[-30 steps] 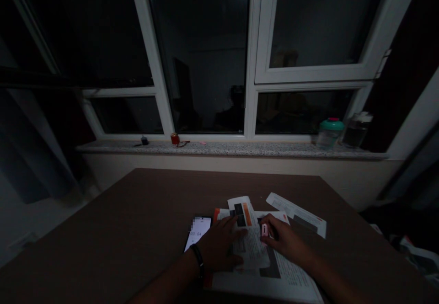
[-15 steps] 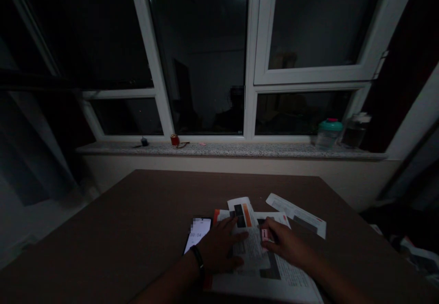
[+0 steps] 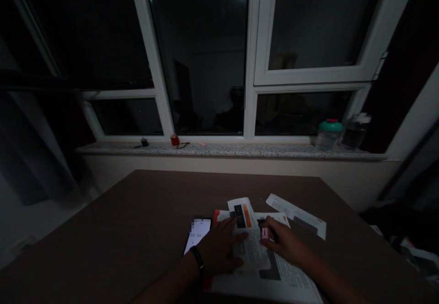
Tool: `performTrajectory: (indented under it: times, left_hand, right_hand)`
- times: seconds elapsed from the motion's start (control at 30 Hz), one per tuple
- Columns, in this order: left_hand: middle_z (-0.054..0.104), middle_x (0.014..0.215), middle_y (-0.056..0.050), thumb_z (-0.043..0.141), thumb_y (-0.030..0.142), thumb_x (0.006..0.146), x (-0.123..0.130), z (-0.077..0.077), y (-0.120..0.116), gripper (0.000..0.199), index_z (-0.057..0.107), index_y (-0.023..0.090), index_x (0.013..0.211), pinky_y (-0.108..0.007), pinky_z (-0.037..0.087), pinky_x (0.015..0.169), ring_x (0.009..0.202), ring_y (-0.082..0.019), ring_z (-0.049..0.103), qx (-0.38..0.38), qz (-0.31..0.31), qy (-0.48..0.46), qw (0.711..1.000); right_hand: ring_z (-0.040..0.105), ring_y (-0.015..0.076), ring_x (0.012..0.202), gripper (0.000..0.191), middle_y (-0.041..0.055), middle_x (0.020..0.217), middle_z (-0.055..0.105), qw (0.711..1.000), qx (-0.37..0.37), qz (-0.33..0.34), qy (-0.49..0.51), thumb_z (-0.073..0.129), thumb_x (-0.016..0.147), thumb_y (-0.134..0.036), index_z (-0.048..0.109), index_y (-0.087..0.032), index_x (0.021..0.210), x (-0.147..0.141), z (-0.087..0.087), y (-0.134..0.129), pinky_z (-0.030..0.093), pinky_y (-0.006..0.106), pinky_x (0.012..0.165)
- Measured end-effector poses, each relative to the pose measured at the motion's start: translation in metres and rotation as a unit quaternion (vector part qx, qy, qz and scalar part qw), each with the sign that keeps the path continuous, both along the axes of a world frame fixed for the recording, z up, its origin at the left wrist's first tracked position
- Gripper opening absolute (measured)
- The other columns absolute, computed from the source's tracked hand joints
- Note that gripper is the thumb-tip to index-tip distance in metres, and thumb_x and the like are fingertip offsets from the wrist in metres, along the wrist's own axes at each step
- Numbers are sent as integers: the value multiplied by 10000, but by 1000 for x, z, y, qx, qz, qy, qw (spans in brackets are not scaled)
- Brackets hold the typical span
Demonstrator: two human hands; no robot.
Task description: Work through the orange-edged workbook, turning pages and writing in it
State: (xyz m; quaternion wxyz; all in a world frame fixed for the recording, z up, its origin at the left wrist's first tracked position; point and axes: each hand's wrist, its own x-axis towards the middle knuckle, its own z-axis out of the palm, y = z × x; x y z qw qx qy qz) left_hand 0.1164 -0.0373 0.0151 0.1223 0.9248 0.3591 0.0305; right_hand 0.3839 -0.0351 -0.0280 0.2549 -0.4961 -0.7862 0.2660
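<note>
Dark night window point(image 3: 253, 57) with white frames ahead of you, speckled stone sill point(image 3: 226, 151) below it, brown worktop point(image 3: 113, 235) in front. On the sill: teal-lidded plastic jar point(image 3: 328, 134), clear jar point(image 3: 355, 132) just beside it, small red cylinder point(image 3: 175, 140) further left. Printed sheets point(image 3: 252, 253) lie overlapped on the worktop, a separate slip point(image 3: 297, 216) partly on top at the far right. Your left hand point(image 3: 218, 244) is open, grip released, palm down on the sheets, just beside a lit smartphone point(image 3: 198, 233), black wristband point(image 3: 198, 258) on that wrist. Your right hand point(image 3: 283, 242) is pinched, grip closed on a small pink object point(image 3: 265, 233), held just over the sheets.
</note>
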Motion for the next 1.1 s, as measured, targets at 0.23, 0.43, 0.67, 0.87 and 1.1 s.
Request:
performTrajectory:
  times: [0.23,0.43,0.67,0.87,1.1]
  left_hand:
    - [206,1565,-98,719,446,779,-2,-10,-1,732,420,305,1433,-579,243,1082,1390,-410,213,9,0,-22,1000]
    - [344,1509,-81,642,293,824,7,-15,-12,649,404,263,1427,-514,225,1117,1369,-328,292,48,-24,-29,998]
    - [358,1501,-57,542,161,869,11,-18,-13,572,404,282,1411,-488,258,1106,1351,-292,334,78,-24,-33,996]
    - [309,1531,-60,607,289,896,9,-23,-9,565,397,293,1421,-521,250,1102,1374,-322,295,57,-13,-26,998]
    - [347,1514,-40,572,244,914,11,-22,-7,567,371,281,1442,-477,267,1114,1377,-292,294,42,-48,-35,997]
  right_hand:
    - [581,173,820,186,-7,898,591,1000,-9,26,-13,637,801,-273,537,-239,954,4,5,-8,429,252,707]
    - [575,170,814,175,-7,905,606,1000,6,5,-10,621,810,-263,531,-241,959,1,-1,-5,425,250,708]
    - [571,174,770,202,10,916,619,998,42,-50,-5,591,835,-301,528,-234,1015,-5,-6,8,431,263,669]
    - [586,175,800,188,8,932,631,999,26,9,-32,619,809,-290,531,-235,965,2,1,1,433,252,685]
    - [598,207,909,187,41,1002,638,998,56,-3,-38,600,834,-286,513,-232,991,-1,0,7,449,290,772]
